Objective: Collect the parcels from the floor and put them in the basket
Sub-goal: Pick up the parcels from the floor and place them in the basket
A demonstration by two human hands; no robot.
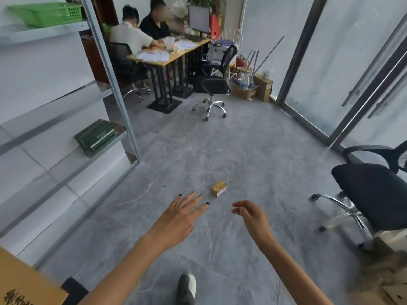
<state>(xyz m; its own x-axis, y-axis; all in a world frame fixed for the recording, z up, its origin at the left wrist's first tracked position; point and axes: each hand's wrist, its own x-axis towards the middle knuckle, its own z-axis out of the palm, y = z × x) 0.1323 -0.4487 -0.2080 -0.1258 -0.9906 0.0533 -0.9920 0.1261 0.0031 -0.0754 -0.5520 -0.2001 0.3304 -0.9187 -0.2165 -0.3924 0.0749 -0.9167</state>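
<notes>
Parcel (219,188): small brown box on the grey floor (242,150), ahead of both hands and between them, touched by neither.
Left hand (180,219): fingers straight and spread, empty.
Right hand (248,214): fingers loosely curled, empty.
Green basket (47,14): on a high shelf, well away to the left hand's side.
Step, as judged: reaching.
Next move: stoop lower, grip the box, carry it to the basket.

Left hand (178,219) outstretched with fingers spread, right hand (250,213) forward, fingers loosely curled, both empty
</notes>
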